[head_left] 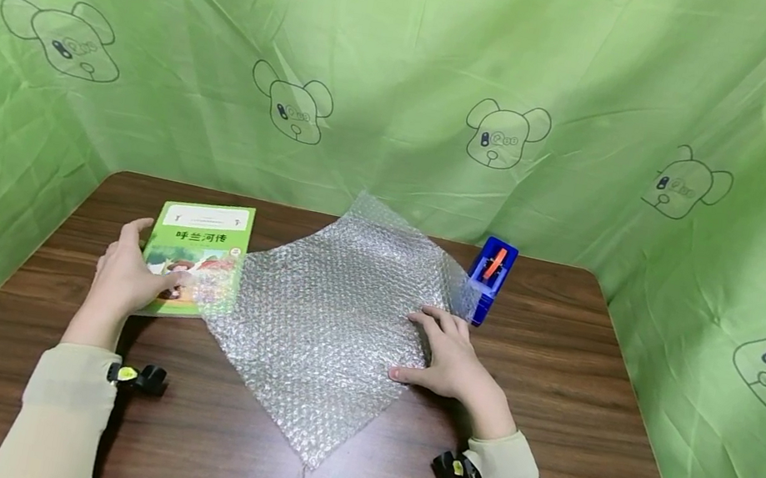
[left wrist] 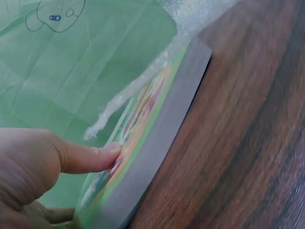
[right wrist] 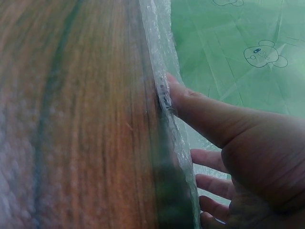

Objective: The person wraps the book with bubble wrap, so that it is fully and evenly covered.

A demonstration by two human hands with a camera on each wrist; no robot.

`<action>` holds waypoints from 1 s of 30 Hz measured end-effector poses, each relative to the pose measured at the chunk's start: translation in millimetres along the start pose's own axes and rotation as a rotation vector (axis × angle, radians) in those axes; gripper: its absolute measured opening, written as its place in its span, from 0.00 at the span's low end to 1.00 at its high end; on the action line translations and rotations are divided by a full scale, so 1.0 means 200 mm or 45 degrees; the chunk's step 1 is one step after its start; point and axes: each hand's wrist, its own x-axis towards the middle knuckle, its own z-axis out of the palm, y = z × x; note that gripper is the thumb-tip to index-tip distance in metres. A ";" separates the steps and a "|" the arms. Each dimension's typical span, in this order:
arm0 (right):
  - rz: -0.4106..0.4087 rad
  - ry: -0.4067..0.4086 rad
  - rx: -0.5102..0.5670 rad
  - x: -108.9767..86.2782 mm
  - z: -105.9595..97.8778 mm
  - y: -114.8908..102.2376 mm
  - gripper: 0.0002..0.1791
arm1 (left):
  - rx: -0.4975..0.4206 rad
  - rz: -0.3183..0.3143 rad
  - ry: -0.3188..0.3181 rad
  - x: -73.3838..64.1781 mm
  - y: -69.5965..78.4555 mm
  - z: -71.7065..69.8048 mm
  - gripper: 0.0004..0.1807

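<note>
At the table's left, my left hand [head_left: 129, 268] holds a green book [head_left: 194, 275] by its left side. Its thumb [left wrist: 93, 157] lies on the illustrated cover, and the other fingers are at the book's far left edge. A sheet of clear bubble wrap [head_left: 332, 315] is spread cornerwise across the middle, its left corner lapping over the book's cover. On the right part of the sheet rests my right hand [head_left: 450, 360], fingers spread and lightly bent. In the right wrist view, the thumb and fingertips [right wrist: 209, 160] touch the wrap's surface.
Behind the right hand stands a blue tape dispenser [head_left: 490, 278] with an orange wheel, the wrap's right corner overlapping its near part. The brown wooden table [head_left: 544, 367] is enclosed at the back and sides by a green curtain [head_left: 414, 50] with printed bear heads.
</note>
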 end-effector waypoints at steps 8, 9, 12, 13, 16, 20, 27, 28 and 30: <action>-0.008 0.008 0.005 0.00 0.00 0.00 0.53 | -0.082 -0.113 -0.012 0.00 -0.01 -0.02 0.67; -0.008 0.008 0.004 0.00 0.00 0.01 0.54 | -0.087 -0.123 -0.008 0.00 -0.01 -0.02 0.67; -0.005 0.007 0.006 0.00 0.00 0.01 0.54 | -0.099 -0.125 0.012 0.00 -0.03 -0.02 0.63; -0.003 0.006 0.005 0.00 0.00 0.01 0.54 | -0.109 -0.121 0.022 0.00 -0.04 -0.02 0.62; -0.003 0.006 0.004 0.01 0.01 0.01 0.54 | -0.155 -0.099 0.051 0.01 -0.06 -0.01 0.56; -0.003 0.006 0.006 0.01 0.01 0.01 0.55 | -0.285 -0.073 0.062 0.02 -0.09 0.00 0.50; 0.004 0.001 0.005 0.00 0.01 0.01 0.55 | -0.432 -0.055 0.140 0.02 -0.08 0.00 0.46; 0.005 0.000 0.005 0.00 0.01 0.01 0.55 | -0.449 -0.057 0.156 0.02 -0.07 0.00 0.45; 0.007 -0.002 0.006 0.00 0.00 0.01 0.55 | -0.497 -0.065 0.182 0.02 -0.07 0.00 0.45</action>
